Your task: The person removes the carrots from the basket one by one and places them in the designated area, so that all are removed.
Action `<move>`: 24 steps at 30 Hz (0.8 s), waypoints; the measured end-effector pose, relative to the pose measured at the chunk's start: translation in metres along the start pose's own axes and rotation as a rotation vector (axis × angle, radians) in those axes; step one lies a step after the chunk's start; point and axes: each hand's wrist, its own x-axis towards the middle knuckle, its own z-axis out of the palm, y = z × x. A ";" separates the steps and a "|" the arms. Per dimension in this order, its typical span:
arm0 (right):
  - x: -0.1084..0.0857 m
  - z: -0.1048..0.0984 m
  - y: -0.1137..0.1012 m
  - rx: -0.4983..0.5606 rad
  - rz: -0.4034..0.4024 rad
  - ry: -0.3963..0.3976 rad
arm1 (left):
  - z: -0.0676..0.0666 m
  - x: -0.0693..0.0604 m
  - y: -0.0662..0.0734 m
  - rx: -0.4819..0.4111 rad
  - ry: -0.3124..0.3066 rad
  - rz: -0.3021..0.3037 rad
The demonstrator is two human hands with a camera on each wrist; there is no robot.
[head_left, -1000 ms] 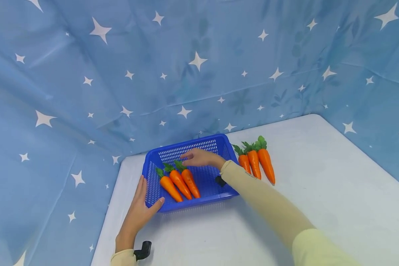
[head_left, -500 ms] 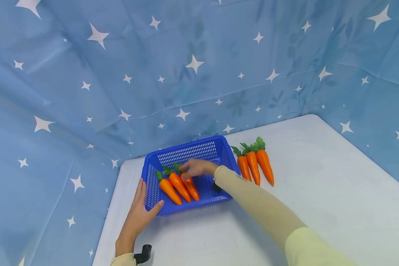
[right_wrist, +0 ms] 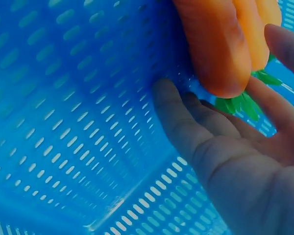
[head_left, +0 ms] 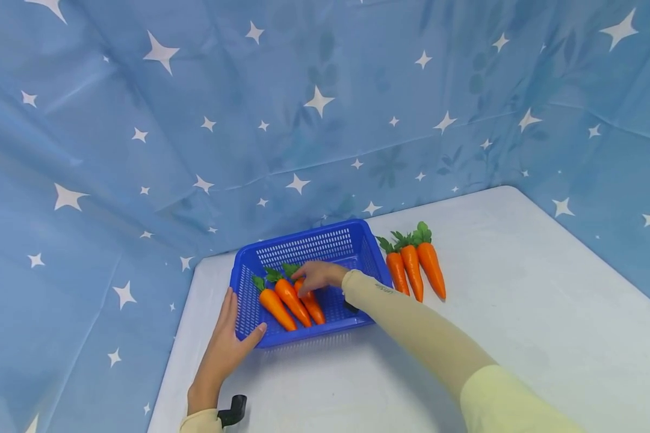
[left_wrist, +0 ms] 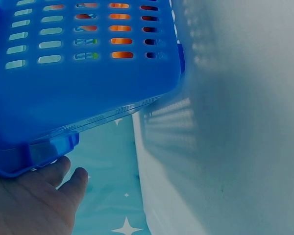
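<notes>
A blue plastic basket (head_left: 330, 328) with slotted walls stands on the table. Three orange carrots with green leaves lie side by side in it: a left carrot (head_left: 278, 311), a middle carrot (head_left: 294, 304) and a right carrot (head_left: 312, 308). My left hand (head_left: 224, 347) rests against the basket's front left corner, fingers straight along the outside, thumb at the front rim. Over the leafy end of the right carrot is my right hand (head_left: 316, 276). In the right wrist view its fingers (right_wrist: 176, 117) are spread beside the carrot's thick end; whether they touch it is hard to tell.
Three more carrots (head_left: 413, 267) lie on the white table (head_left: 493, 313), just right of the basket. A blue curtain (head_left: 222, 120) with white stars hangs behind the table and on both sides.
My right hand has come down and slightly toward me, onto the top of the right carrot. The left hand stays at the basket's corner. The view has shifted slightly.
</notes>
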 end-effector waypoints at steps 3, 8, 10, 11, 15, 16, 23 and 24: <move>0.001 0.003 -0.004 -0.081 0.006 0.010 | -0.001 0.000 0.001 0.012 -0.005 -0.002; 0.001 0.006 -0.010 -0.199 -0.005 0.020 | -0.003 0.000 0.000 0.025 -0.006 -0.006; 0.001 0.008 -0.012 -0.233 0.001 0.028 | -0.003 0.000 -0.001 0.025 -0.005 -0.007; 0.001 0.009 -0.013 -0.243 0.009 0.034 | -0.002 0.000 -0.001 0.022 -0.005 -0.008; 0.001 0.011 -0.014 -0.288 0.045 0.052 | 0.000 0.000 -0.001 0.013 -0.009 -0.008; 0.001 0.011 -0.014 -0.291 0.049 0.057 | 0.000 0.000 -0.001 0.013 -0.009 -0.007; 0.003 0.009 -0.014 -0.288 0.063 0.067 | -0.001 0.001 0.000 0.025 -0.008 -0.001; 0.003 0.009 -0.014 -0.280 0.067 0.068 | -0.001 0.001 -0.001 0.023 -0.007 -0.001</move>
